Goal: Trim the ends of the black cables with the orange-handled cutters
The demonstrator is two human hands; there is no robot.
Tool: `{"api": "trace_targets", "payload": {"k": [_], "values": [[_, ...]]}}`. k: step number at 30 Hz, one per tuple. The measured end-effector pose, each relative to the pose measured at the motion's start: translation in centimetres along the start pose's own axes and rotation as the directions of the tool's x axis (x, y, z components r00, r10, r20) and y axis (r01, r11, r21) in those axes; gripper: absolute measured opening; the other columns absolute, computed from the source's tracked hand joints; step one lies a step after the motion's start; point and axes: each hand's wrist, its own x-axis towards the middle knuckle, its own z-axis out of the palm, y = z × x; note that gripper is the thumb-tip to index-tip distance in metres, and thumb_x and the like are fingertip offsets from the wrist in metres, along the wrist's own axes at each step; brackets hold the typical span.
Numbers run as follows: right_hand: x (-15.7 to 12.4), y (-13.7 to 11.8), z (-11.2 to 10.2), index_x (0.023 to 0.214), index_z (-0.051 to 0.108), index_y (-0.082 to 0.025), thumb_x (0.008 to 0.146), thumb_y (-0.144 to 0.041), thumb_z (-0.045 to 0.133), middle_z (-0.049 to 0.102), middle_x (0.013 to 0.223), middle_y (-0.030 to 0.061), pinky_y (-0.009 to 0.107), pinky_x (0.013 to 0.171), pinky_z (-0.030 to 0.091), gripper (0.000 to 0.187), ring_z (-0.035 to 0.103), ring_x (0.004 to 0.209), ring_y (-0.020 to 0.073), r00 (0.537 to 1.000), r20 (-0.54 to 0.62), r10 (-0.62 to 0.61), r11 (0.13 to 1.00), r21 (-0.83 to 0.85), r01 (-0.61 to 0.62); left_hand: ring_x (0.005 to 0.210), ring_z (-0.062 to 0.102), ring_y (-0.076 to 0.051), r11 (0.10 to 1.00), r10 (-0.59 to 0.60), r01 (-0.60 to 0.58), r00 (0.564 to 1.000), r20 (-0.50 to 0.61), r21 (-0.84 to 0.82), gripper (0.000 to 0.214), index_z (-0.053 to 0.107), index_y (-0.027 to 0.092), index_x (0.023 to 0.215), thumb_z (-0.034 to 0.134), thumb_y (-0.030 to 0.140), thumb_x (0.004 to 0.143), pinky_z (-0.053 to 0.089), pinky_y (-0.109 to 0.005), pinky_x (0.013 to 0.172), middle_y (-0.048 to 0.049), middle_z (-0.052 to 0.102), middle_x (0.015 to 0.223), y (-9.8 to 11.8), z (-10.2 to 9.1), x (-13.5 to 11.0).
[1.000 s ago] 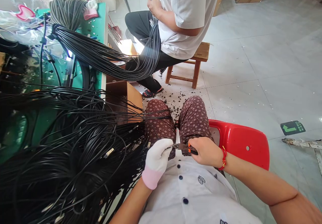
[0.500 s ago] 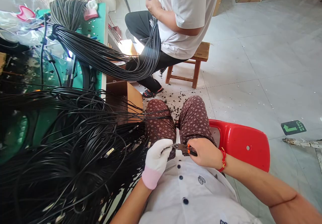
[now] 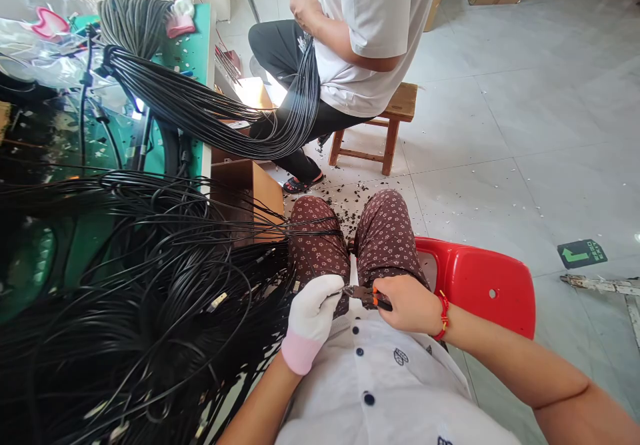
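Note:
In a white glove with a pink cuff, my left hand [image 3: 314, 311] pinches the end of a thin black cable [image 3: 336, 292] above my lap. My bare right hand [image 3: 407, 303], with a red string bracelet at the wrist, is wrapped round pliers [image 3: 361, 292] with orange and black handles. The jaws of the pliers point left and meet the cable end at my left fingertips. Whether the jaws are closed on it is too small to tell. A large heap of black cables [image 3: 175, 285] lies to my left, some strands crossing my thigh.
A person in a white shirt [image 3: 370, 25] sits on a wooden stool [image 3: 400, 108] ahead, a cable bundle [image 3: 215, 108] over the leg. A green table [image 3: 197, 38] stands at left, a cardboard box [image 3: 267, 195] beside it. At right is a red plastic chair [image 3: 500, 285]. Scraps litter the floor.
My hands, the cable end and the pliers have hardly moved. The seated person's hands have shifted slightly.

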Motion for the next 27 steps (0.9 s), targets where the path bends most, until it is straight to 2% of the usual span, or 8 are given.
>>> {"api": "trace_targets", "payload": {"k": [8,12,17,19,20,22,24,27], "values": [[0.1,0.0,1.0,0.062,0.046,-0.019,0.066,-0.009,0.051,0.044,0.053,-0.0044,0.023,0.049,0.026,0.011,0.037,0.048,0.009,1.0,0.002,-0.031,0.971,0.236,0.03,0.088,0.065,-0.017,1.0,-0.012,0.012,1.0,0.008,-0.019,0.021,0.067,0.019,0.094,0.055,0.009,0.079,0.054,-0.031,0.083,-0.0044,0.071,0.095,-0.2,0.3,-0.2],[0.3,0.3,1.2,0.064,0.049,-0.017,0.068,-0.011,0.05,0.044,0.057,-0.0053,0.021,0.052,0.029,0.008,0.038,0.053,0.0085,0.999,-0.02,-0.026,0.92,0.39,0.032,0.086,0.065,-0.016,0.996,-0.078,0.079,0.997,0.005,-0.051,0.02,0.067,0.019,0.093,0.056,0.01,0.079,0.054,-0.031,0.082,-0.0043,0.07,0.093,-0.1,0.4,-0.2],[1.0,0.8,1.3,0.079,0.054,-0.016,0.074,-0.022,0.054,0.054,0.071,-0.002,0.023,0.062,0.036,0.007,0.045,0.063,0.0111,0.976,-0.15,0.159,0.83,0.556,-0.05,0.085,0.065,-0.016,0.967,-0.206,0.205,0.979,0.01,-0.151,0.018,0.067,0.019,0.093,0.058,0.012,0.078,0.054,-0.03,0.081,-0.0044,0.069,0.093,0.1,0.3,0.0],[1.7,0.7,1.7,0.082,0.054,-0.017,0.075,-0.03,0.058,0.055,0.075,-0.0009,0.025,0.067,0.038,0.016,0.047,0.068,0.0122,0.972,-0.151,0.181,0.705,0.709,-0.021,0.088,0.064,-0.017,0.966,-0.184,0.181,0.983,0.004,-0.186,0.018,0.068,0.019,0.092,0.058,0.012,0.078,0.054,-0.03,0.082,-0.0046,0.068,0.095,0.3,0.2,0.1],[2.1,0.5,1.9,0.082,0.054,-0.017,0.074,-0.034,0.059,0.054,0.075,-0.0008,0.026,0.066,0.039,0.02,0.048,0.068,0.0122,0.978,-0.116,0.173,0.591,0.806,-0.009,0.089,0.063,-0.017,0.969,-0.155,0.152,0.988,0.001,-0.195,0.018,0.068,0.02,0.092,0.058,0.012,0.078,0.053,-0.03,0.082,-0.0047,0.067,0.096,0.3,0.3,0.2],[2.9,0.0,2.4,0.08,0.054,-0.017,0.071,-0.042,0.062,0.053,0.071,-0.0016,0.025,0.061,0.039,0.028,0.047,0.063,0.011,0.988,0.007,0.154,0.288,0.956,-0.051,0.089,0.062,-0.017,0.977,-0.086,0.086,0.996,0.009,-0.197,0.019,0.068,0.021,0.092,0.058,0.012,0.079,0.053,-0.03,0.081,-0.0049,0.066,0.096,0.5,0.3,0.4],[3.6,-0.5,2.9,0.079,0.054,-0.017,0.065,-0.044,0.068,0.052,0.064,-0.0032,0.023,0.055,0.038,0.034,0.046,0.056,0.0093,0.981,0.149,0.123,0.012,0.988,-0.151,0.085,0.062,-0.016,0.981,-0.029,0.034,0.999,0.028,-0.192,0.02,0.068,0.021,0.094,0.056,0.012,0.08,0.053,-0.029,0.077,-0.0047,0.065,0.094,0.7,0.4,0.5],[4.2,-1.0,3.0,0.077,0.056,-0.017,0.056,-0.037,0.077,0.052,0.058,-0.0049,0.022,0.053,0.037,0.036,0.046,0.052,0.0081,0.968,0.231,0.1,-0.163,0.963,-0.213,0.08,0.062,-0.015,0.988,0.004,0.005,0.998,0.06,-0.157,0.024,0.068,0.023,0.097,0.055,0.011,0.081,0.052,-0.027,0.072,-0.0038,0.065,0.09,1.1,0.5,0.5]]}}
